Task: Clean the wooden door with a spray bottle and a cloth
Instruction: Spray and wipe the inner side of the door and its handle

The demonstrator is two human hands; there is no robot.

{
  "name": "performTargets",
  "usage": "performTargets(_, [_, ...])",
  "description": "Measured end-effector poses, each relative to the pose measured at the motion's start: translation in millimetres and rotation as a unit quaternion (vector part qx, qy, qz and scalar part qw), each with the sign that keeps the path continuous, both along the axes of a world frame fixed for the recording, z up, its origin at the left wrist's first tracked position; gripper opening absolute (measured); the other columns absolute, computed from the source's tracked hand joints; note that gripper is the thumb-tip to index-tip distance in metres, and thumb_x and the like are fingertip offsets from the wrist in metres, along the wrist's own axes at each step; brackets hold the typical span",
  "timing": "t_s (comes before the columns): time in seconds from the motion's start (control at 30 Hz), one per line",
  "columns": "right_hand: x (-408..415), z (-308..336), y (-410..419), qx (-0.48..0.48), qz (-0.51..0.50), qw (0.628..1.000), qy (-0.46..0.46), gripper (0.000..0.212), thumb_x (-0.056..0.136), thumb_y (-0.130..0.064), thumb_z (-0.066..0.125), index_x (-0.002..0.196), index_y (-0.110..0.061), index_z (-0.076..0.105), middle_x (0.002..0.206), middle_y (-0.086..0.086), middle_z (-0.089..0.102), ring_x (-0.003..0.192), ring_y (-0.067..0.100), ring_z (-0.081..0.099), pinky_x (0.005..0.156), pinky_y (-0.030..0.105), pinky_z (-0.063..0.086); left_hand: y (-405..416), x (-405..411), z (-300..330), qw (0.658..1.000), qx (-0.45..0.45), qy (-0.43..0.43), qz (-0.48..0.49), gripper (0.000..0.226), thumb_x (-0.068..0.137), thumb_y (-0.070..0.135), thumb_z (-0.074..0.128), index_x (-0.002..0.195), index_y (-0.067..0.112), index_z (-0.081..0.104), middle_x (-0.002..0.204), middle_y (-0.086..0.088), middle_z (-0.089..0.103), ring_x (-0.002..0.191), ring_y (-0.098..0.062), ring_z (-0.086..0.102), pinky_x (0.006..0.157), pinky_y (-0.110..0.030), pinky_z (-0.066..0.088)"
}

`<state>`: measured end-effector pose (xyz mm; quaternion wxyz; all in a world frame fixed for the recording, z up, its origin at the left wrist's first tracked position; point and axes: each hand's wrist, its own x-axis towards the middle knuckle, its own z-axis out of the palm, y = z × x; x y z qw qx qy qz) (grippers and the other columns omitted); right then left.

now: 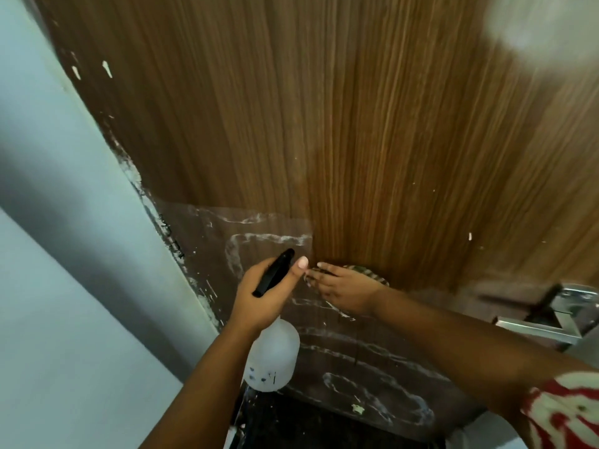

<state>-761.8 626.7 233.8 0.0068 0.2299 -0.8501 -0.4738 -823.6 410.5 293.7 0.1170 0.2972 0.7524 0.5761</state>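
Wiping step: my right hand point(345, 291) presses cloth point(372, 276) on door point(324, 124); left hand point(267, 291) clamped round bottle point(274, 361). Next, wipe residue below

Brown grain, white smears and a black spray head

The wooden door point(324, 108) is warm brown with fine vertical streaks of darker and paler grain — below that, its lower panel is duller brown, looped over with whitish swirls and flecks. Left of the door, the wall point(48, 222) is pale blue-green, shading to grey. The spray bottle point(274, 361) is translucent white with small dark marks low on its side, and its head is black. The cloth point(369, 274), against the door, shows dark and pale stripes. Right of the door's lower panel, the handle point(551, 322) is shiny silver — the sleeve point(570, 413) below it is red with cream patches.
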Motion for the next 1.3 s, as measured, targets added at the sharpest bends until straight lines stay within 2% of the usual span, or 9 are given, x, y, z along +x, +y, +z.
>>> performTargets(0.13, [-33.9, 69.4, -9.5, -0.048, 0.036, 0.974, 0.219, 0.049, 0.094, -0.024, 0.056, 0.141, -0.013, 0.050, 0.152, 0.010, 0.041, 0.147, 0.033, 0.022, 0.117, 0.056, 0.007, -15.2, -15.4, 0.8, 1.000, 0.002, -0.003, 0.018, 0.082, 0.060, 0.095, 0.060, 0.079, 0.016, 0.066, 0.069, -0.014, 0.060, 0.062, -0.015, 0.060, 0.060, -0.020, 0.049])
performTargets(0.23, [-56.4, 151.4, -15.5, -0.150, 0.075, 0.887, 0.430, 0.045, 0.100, -0.018, 0.042, 0.143, -0.007, 0.045, 0.150, 0.012, 0.043, 0.143, 0.031, 0.032, 0.117, 0.051, 0.014, -21.0, -28.0, 0.0, 1.000, -0.021, -0.012, 0.004, 0.088, 0.063, 0.090, 0.064, 0.085, 0.005, 0.064, 0.075, -0.019, 0.061, 0.070, -0.030, 0.062, 0.067, -0.031, 0.051])
performTargets(0.33, [-72.8, 207.3, -22.6, -0.215, 0.056, 0.807, 0.548, 0.044, 0.099, -0.021, 0.048, 0.142, -0.011, 0.048, 0.145, 0.010, 0.049, 0.138, 0.029, 0.034, 0.116, 0.044, 0.021, -27.6, -39.8, -5.2, 0.999, -0.002, -0.013, 0.036, 0.069, 0.072, 0.072, 0.071, 0.084, 0.004, 0.065, 0.061, -0.004, 0.055, 0.056, -0.014, 0.054, 0.060, -0.031, 0.046])
performTargets(0.47, [-81.4, 209.6, -32.1, -0.238, 0.044, 0.766, 0.596, 0.042, 0.099, -0.022, 0.048, 0.139, -0.014, 0.053, 0.131, 0.007, 0.061, 0.126, 0.023, 0.033, 0.105, 0.039, 0.039, -36.1, -52.7, -16.0, 1.000, -0.006, -0.015, 0.027, 0.059, 0.075, 0.069, 0.075, 0.072, 0.012, 0.062, 0.054, 0.007, 0.050, 0.051, -0.008, 0.050, 0.053, -0.020, 0.041])
performTargets(0.6, [-85.5, 206.7, -28.4, -0.226, 0.034, 0.760, 0.608, 0.043, 0.101, -0.029, 0.047, 0.141, -0.015, 0.052, 0.126, 0.005, 0.062, 0.121, 0.022, 0.037, 0.102, 0.039, 0.041, -41.1, -73.2, -14.2, 0.998, -0.031, -0.045, -0.030, 0.064, 0.072, 0.066, 0.073, 0.088, 0.004, 0.068, 0.068, -0.014, 0.058, 0.066, -0.024, 0.060, 0.067, -0.033, 0.048])
performTargets(0.8, [-93.8, 198.4, -33.1, -0.230, 0.027, 0.734, 0.638, 0.042, 0.102, -0.033, 0.047, 0.139, -0.016, 0.053, 0.121, 0.007, 0.062, 0.116, 0.022, 0.040, 0.095, 0.040, 0.046, -51.8, -96.3, -23.1, 0.997, -0.051, -0.050, -0.016, 0.041, 0.084, 0.052, 0.077, 0.080, 0.013, 0.068, 0.055, 0.011, 0.052, 0.052, -0.006, 0.050, 0.057, -0.027, 0.042])
performTargets(1.03, [-129.7, 133.9, -61.9, -0.201, 0.016, 0.817, 0.540, 0.047, 0.098, -0.027, 0.049, 0.142, -0.012, 0.050, 0.127, 0.011, 0.046, 0.114, 0.030, 0.044, 0.088, 0.047, 0.047, -66.3, -124.6, -22.6, 0.997, -0.007, -0.074, 0.019, 0.029, 0.091, 0.033, 0.075, 0.086, 0.005, 0.070, 0.069, -0.020, 0.060, 0.064, -0.022, 0.058, 0.065, -0.042, 0.050])
performTargets(1.2, [-151.0, 29.9, -90.8, -0.037, 0.079, 0.986, 0.141, 0.022, 0.085, -0.027, 0.065, 0.103, -0.021, 0.077, 0.125, 0.006, 0.064, 0.117, 0.025, 0.059, 0.105, 0.043, 0.044, -73.8, -138.2, -9.7, 0.998, 0.016, -0.065, -0.010, 0.029, 0.082, 0.046, 0.077, 0.085, 0.017, 0.073, 0.071, -0.007, 0.068, 0.069, -0.028, 0.064, 0.072, -0.054, 0.056])
performTargets(1.3, [-148.8, 2.7, -102.7, 0.002, 0.019, 1.000, 0.008, 0.027, 0.089, -0.037, 0.059, 0.111, -0.031, 0.073, 0.139, -0.001, 0.055, 0.126, 0.019, 0.051, 0.108, 0.036, 0.040, -85.1, -147.6, -4.8, 0.999, 0.011, -0.053, -0.003, 0.025, 0.070, 0.062, 0.072, 0.084, 0.042, 0.074, 0.081, 0.000, 0.073, 0.078, -0.020, 0.070, 0.071, -0.037, 0.059])
